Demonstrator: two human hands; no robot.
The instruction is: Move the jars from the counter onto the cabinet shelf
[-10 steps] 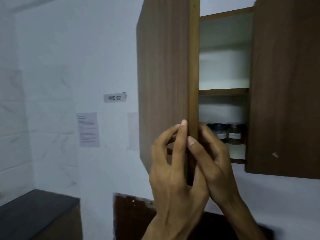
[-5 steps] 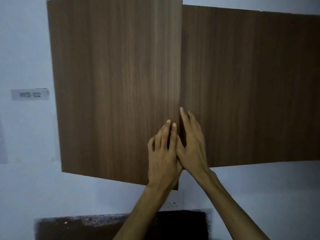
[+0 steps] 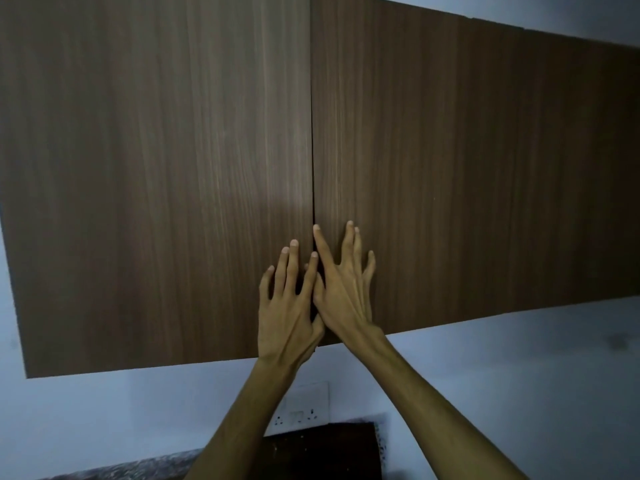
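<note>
A brown wood wall cabinet fills the view, with its left door [image 3: 156, 188] and right door [image 3: 467, 174] both closed and only a thin seam between them. My left hand [image 3: 289, 306] lies flat on the left door beside the seam, fingers spread. My right hand [image 3: 341, 285] lies flat on the right door just across the seam, fingers spread, its thumb side overlapping my left hand. Neither hand holds anything. The jars and the shelf are hidden behind the doors.
Below the cabinet is a pale wall with a white socket plate [image 3: 304, 410]. A dark panel [image 3: 329, 452] stands against the wall under it, between my forearms.
A second ago the left door stood open, showing jars on the lower shelf. Both hands pushed it closed. Now both doors are flush and my palms rest flat on them.
</note>
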